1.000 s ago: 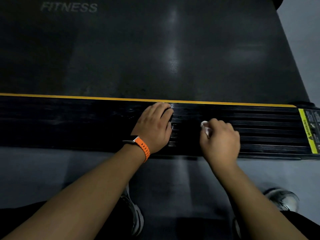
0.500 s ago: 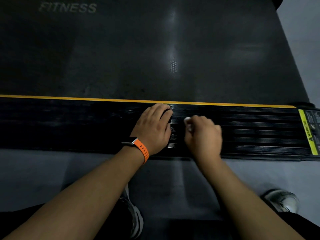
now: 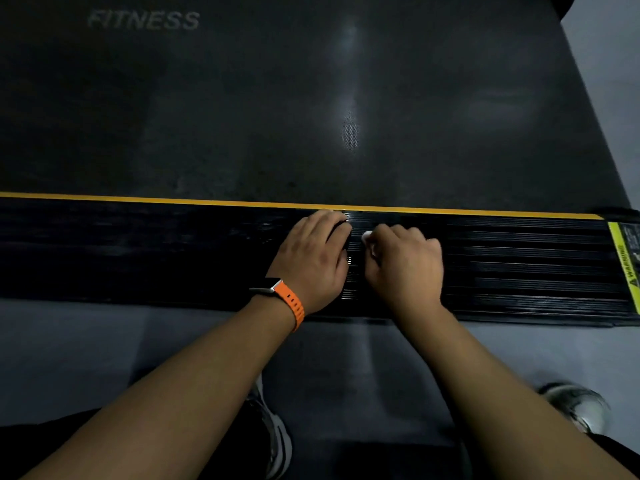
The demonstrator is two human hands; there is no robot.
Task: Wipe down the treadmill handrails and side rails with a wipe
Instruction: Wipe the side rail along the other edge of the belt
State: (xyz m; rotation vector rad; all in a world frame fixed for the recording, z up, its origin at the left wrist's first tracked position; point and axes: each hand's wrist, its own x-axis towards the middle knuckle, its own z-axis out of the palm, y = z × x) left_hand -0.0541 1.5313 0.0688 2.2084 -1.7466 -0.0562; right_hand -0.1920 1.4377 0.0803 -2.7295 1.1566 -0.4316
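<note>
Side rail [image 3: 519,268]: black, ribbed, yellow-edged, beside the belt [image 3: 277,116]. Right hand [image 3: 407,268]: fist closed round a white wipe [image 3: 367,238], only a scrap showing, pressed to mid-rail. Left hand [image 3: 313,258]: just beside it, fingers loosely bent, resting on the rail, nothing seen in it. Orange-strapped watch [image 3: 292,301]: left wrist

One rail [image 3: 138,251] carries two hands, a left hand [image 3: 313,258] and a right hand [image 3: 405,268], one wipe [image 3: 366,235] and one label [image 3: 625,258]. Beyond the rail lies one belt [image 3: 242,116]; on its near side are two shoes [image 3: 275,441]. One watch [image 3: 277,292] is in view.
</note>
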